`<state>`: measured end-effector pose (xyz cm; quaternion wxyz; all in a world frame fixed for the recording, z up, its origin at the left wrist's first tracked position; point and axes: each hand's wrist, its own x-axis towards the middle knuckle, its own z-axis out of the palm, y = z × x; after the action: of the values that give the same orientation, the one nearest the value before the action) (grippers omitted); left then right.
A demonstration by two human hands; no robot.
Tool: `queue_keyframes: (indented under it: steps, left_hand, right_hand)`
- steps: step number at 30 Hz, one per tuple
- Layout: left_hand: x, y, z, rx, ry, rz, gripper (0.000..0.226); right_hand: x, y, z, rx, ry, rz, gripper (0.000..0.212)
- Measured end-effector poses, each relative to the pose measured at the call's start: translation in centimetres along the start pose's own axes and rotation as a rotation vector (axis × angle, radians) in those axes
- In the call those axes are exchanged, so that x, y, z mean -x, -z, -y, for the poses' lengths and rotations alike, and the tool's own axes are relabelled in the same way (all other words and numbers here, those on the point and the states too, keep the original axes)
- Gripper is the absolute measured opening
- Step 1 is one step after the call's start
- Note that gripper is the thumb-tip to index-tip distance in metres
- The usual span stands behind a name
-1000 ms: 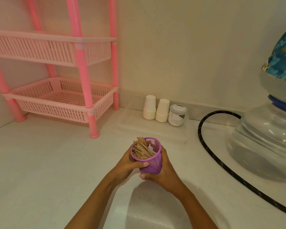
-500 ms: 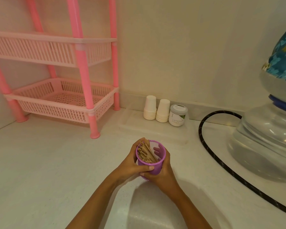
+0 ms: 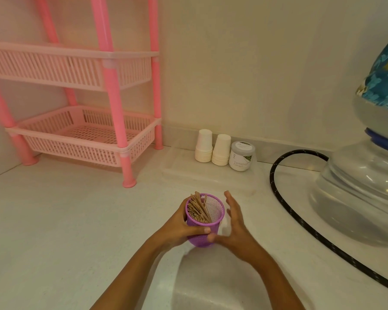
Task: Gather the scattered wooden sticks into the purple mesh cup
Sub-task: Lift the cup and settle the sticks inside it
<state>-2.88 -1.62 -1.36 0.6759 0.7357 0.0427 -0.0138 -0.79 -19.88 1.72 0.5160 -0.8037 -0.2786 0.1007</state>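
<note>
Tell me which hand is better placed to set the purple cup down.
Left hand: it grips the purple mesh cup with the wooden sticks inside. The right hand is open beside the cup, fingers straight.

White counter (image 3: 65, 220) bears pink rack (image 3: 112, 86), clear tray (image 3: 188, 177), black hose (image 3: 300, 222), water jug (image 3: 356, 198).

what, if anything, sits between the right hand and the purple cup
Nothing visible. The right hand is open just right of the purple mesh cup, with only a bare gap between its fingers and the cup's wall. The left hand grips the cup's other side.
</note>
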Motion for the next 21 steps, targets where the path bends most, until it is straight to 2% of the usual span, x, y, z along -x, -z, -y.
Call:
queue_keyframes:
  steps: [3, 5, 12, 21]
  left_hand:
    - [-0.1, -0.1, -0.6, 0.049, -0.004, 0.099, 0.094]
    - [-0.1, -0.2, -0.9, 0.047, -0.004, 0.106, 0.092]
    - [0.1, -0.4, -1.4, 0.03, -0.048, 0.146, 0.079]
    - [0.3, -0.2, -2.0, -0.042, -0.079, 0.159, 0.075]
  right_hand:
    - [-1.0, 2.4, 1.0, 0.047, 0.069, -0.127, 0.06]
    - [-2.2, 3.3, 2.2, 0.163, 0.095, -0.138, 0.042]
    - [-5.9, 3.0, 4.6, 0.403, 0.106, 0.132, 0.042]
    - [-7.3, 2.8, 6.0, 0.532, 0.185, 0.222, 0.029]
